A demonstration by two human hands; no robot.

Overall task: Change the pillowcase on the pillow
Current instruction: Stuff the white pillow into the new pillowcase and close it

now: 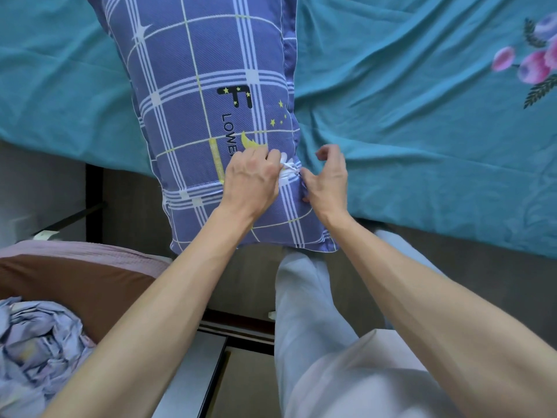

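A long pillow in a blue checked pillowcase [205,95] with stars, a moon and black lettering lies lengthwise across the edge of the bed, its near end hanging over toward me. My left hand [251,179] pinches bunched white and blue cloth at the case's opening flap near the right side. My right hand [327,179] grips the fabric at the pillow's right edge, thumb and fingers curled. A seam of the flap [193,188] runs across the near part. A crumpled pale lilac pillowcase [39,348] lies at the lower left.
A teal bedsheet [422,116] with pink flowers at the far right covers the bed. At the left is a pink and brown cushion or chair [75,276]. Dark floor and a metal rail [193,378] lie below. My pale trousers [313,327] are beneath my arms.
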